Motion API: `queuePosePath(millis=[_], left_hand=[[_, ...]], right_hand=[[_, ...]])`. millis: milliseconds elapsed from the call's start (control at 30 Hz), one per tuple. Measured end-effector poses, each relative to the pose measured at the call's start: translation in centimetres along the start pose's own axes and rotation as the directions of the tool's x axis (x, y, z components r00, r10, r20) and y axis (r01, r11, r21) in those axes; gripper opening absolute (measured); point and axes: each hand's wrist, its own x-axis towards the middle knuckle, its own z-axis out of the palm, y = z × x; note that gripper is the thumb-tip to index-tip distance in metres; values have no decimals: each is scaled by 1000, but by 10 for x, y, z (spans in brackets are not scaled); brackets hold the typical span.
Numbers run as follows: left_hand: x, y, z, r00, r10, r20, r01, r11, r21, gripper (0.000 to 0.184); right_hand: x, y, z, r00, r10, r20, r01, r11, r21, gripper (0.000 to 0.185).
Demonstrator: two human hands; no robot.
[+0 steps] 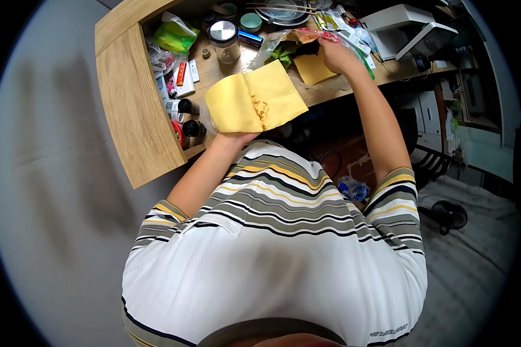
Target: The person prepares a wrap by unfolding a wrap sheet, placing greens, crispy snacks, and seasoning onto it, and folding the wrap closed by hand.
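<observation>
My left hand (236, 139) supports a yellow, thin, flexible sheet (226, 104) from below; most of its fingers are hidden underneath. A crease runs down the sheet, and a line of brown shreds (260, 111) lies along it. The rim of a clear round plate or lid (205, 118) shows under the sheet's left side. At the desk's back right, my right hand (334, 56) reaches to a clear plastic bag (272, 45), fingers bent and closed. What they pinch is unclear. Leafy greens (283, 53) and another yellow sheet (314, 69) lie beside that hand.
On the wooden desk (147, 115) stand a glass jar with a silver lid (224, 43), a small green bowl (250, 22) and stacked plates with chopsticks (283, 13). Black-capped bottles (192, 128) line the left edge. A white device (396, 26) stands at the right.
</observation>
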Motion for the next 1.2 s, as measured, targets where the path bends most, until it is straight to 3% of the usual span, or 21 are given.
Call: queuePosePath(millis=[200,400,467,567,600,667,767,967,1067,1200], left_hand=[[8,-4,6,1000,-12,-4,12,999,50,55],[11,-4,-13,999,-26,42,25,1000,16,57],[13,-3,-19,977,-69,200,94,989,-116,57],[13,-4,-18,975,-47,216,73,991,-114,57],[12,-4,-15,976,-47,215,73,991,-114,57],[12,-5,-8,999,-15,31,14,1000,12,56],[10,-7,2,998,14,-58,-13,1000,19,56],[10,-7,-8,998,27,55,-27,1000,11,55],[9,-8,-12,998,32,-47,-32,999,4,55],[8,-11,-15,998,49,-39,-48,999,17,54]], right_hand=[[-1,-12,-4,996,40,78,-44,997,57,51],[3,-2,11,998,32,-46,-26,992,127,55],[4,1,11,998,52,-34,-46,989,140,56],[20,15,21,990,-35,-136,51,992,115,59],[23,14,18,994,-7,-110,18,994,105,62],[28,14,11,996,14,-88,-6,996,92,65],[35,12,7,999,44,-29,-40,992,122,72],[52,31,18,998,-12,-56,15,998,57,73],[72,57,40,979,-135,-153,144,988,47,73],[63,50,15,983,-138,-123,152,981,117,74]])
